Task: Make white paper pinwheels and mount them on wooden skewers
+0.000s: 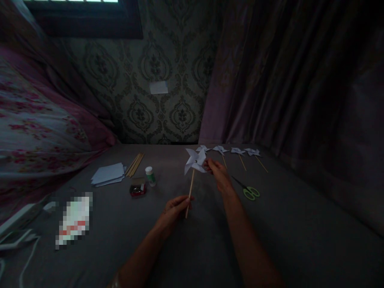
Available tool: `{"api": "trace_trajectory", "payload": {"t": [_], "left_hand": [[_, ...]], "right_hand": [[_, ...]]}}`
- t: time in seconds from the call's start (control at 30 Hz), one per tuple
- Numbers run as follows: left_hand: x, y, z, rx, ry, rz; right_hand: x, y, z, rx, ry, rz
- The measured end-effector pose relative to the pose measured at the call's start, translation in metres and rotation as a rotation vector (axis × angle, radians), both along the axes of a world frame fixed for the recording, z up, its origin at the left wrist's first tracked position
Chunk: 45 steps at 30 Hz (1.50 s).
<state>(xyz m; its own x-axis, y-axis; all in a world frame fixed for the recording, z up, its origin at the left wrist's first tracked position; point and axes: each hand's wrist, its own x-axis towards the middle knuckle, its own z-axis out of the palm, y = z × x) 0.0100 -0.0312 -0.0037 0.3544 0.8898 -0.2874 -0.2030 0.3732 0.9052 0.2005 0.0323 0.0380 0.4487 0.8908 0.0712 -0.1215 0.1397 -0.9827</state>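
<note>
A white paper pinwheel (192,163) stands upright on a thin wooden stick, with a small round pin head at its centre. My left hand (177,208) is closed around the lower part of that stick. At the pinwheel's right side, the curled fingers of my right hand (216,171) are closed at the edge of a blade; the fingertips are partly hidden. To the right of my right forearm lie scissors (249,192) with green handles, blades pointing away. Several other paper pinwheels (238,151) on sticks lie in a row behind my right hand.
On the left are a stack of white paper (108,174), a bundle of wooden sticks (135,165), a white-capped green bottle (150,177) and a small red box (138,189) of dark bits. A white power strip (18,220) with a cable lies far left. Curtains hang both sides.
</note>
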Motion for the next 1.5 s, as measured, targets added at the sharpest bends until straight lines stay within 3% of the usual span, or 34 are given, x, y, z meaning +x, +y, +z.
{"api": "trace_trajectory", "payload": {"t": [0.23, 0.4, 0.57, 0.67, 0.93, 1.27, 1.4, 1.5], "left_hand": [[0.0, 0.0, 0.001, 0.008, -0.028, 0.001], [0.002, 0.0, 0.005, -0.02, -0.016, 0.067], [0.002, 0.0, 0.006, -0.031, -0.018, 0.087], [0.001, 0.001, 0.004, -0.028, -0.026, 0.081], [0.0, 0.001, -0.003, -0.016, -0.049, 0.018], [0.001, 0.0, -0.006, -0.013, -0.041, -0.002], [0.003, -0.001, -0.001, -0.028, -0.042, 0.009], [0.002, 0.0, 0.004, -0.029, -0.064, 0.016]], "right_hand": [[-0.007, -0.005, 0.009, 0.027, -0.082, 0.093], [-0.015, -0.008, 0.006, 0.063, -0.404, 0.161], [-0.022, -0.015, 0.01, 0.141, -0.816, -0.062], [-0.028, -0.017, 0.011, 0.181, -0.92, -0.137], [-0.038, -0.015, 0.003, 0.192, -0.959, -0.252], [-0.037, -0.012, 0.0, 0.229, -0.905, -0.232], [-0.031, -0.013, 0.006, 0.217, -0.899, -0.201], [-0.016, -0.015, 0.014, 0.29, -0.821, -0.203]]}}
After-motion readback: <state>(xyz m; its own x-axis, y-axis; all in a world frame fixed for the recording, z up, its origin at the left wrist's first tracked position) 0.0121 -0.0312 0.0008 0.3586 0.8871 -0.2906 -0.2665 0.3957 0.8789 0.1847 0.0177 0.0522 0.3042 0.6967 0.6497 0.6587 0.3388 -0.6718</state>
